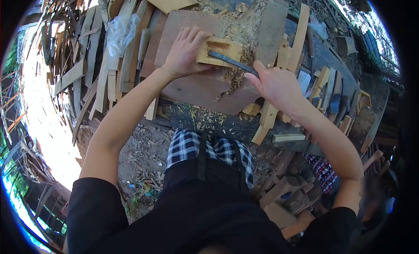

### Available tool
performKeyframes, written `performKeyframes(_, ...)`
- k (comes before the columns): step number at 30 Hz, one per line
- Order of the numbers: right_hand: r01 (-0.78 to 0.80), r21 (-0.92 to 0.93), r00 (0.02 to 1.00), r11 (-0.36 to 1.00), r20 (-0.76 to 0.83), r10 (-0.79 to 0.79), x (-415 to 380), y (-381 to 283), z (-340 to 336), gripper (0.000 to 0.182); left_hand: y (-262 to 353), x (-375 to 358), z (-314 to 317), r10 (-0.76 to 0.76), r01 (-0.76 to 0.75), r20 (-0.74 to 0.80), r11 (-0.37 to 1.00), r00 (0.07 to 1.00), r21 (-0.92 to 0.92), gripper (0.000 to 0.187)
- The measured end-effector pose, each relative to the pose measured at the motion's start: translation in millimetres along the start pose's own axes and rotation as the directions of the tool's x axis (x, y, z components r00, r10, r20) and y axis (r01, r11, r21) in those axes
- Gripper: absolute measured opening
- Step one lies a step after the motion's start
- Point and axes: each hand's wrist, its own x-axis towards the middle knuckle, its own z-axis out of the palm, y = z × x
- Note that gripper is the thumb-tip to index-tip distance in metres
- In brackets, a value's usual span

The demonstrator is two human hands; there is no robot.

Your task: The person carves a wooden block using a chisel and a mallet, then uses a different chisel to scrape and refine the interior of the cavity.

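A small pale wooden block (238, 49) with a hollowed recess lies on a flat brown board (192, 90) on the workbench. My left hand (188, 53) grips the block's left end, thumb along the near side and fingers over the far side. My right hand (279, 86) is closed around a chisel (229, 60), its handle hidden in my fist. The dark flat blade slants to the left over the block, its tip at the recess. Wood shavings (235, 81) lie around the block's right end.
Wooden strips (126, 49) and a crumpled plastic bag (122, 33) lie to the left. More wood pieces (299, 38) and hand tools (336, 101) cover the bench's right side. Offcuts (283, 197) are piled on the ground at lower right, near another person in patterned cloth (322, 171).
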Motion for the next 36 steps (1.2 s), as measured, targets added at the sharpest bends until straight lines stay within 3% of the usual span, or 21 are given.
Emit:
performKeyframes(3,0.08,-0.1,0.996,0.992,0.052,-0.075,10.0,21.4,-24.2,0.039,2.8,1.4,1.9,0.024,-0.023,0.019,0.999,1.0,-0.037,0.079)
performKeyframes(5,0.273,-0.346,0.961,0.898,0.054,-0.271,23.0,37.9,-47.9,0.037,0.1,0.3,1.0,0.051,-0.049,0.047,0.998,0.998,-0.025,0.081)
performKeyframes(10,0.455,-0.412,0.883,0.789,0.092,-0.461,44.0,52.6,-53.7,0.035,1.2,-4.8,3.9,0.006,-0.005,0.047,1.0,0.999,-0.021,0.08)
performKeyframes(13,0.354,-0.285,0.933,0.891,0.043,-0.357,30.5,40.3,-19.7,0.035,0.3,-0.6,2.6,0.009,-0.007,0.041,0.999,0.999,-0.031,0.081)
performKeyframes(15,0.201,-0.224,0.98,0.954,0.053,-0.194,23.0,25.8,-9.9,0.035,-1.3,-1.6,4.6,0.001,0.001,0.048,1.0,0.999,-0.031,0.081)
performKeyframes(19,0.2,-0.197,0.979,0.96,0.003,-0.204,23.1,27.5,-19.9,0.035,1.0,-0.3,1.0,0.037,-0.036,0.017,0.999,0.999,-0.03,0.08)
performKeyframes(21,0.338,-0.338,0.939,0.879,0.052,-0.341,33.1,35.1,-53.0,0.035,-1.1,0.1,1.6,0.041,-0.04,0.01,0.998,0.999,-0.043,0.08)
performKeyframes(25,0.438,-0.379,0.897,0.815,0.117,-0.427,35.3,46.6,-65.0,0.033,0.0,-1.2,4.4,0.021,-0.02,0.021,0.998,1.0,-0.057,0.081)
performKeyframes(30,0.252,-0.304,0.968,0.919,0.088,-0.236,22.7,30.1,-28.5,0.033,-0.1,-0.6,0.4,0.038,-0.039,-0.022,0.998,0.999,-0.054,0.081)
performKeyframes(35,0.199,-0.284,0.979,0.938,0.024,-0.2,19.1,30.3,-35.0,0.032,0.7,-1.5,3.2,0.028,-0.028,0.005,0.999,1.0,-0.043,0.082)
performKeyframes(36,0.274,-0.347,0.96,0.897,0.054,-0.273,24.4,33.8,-50.1,0.032,-1.2,2.7,-0.6,0.045,-0.045,0.005,0.999,0.999,-0.029,0.082)
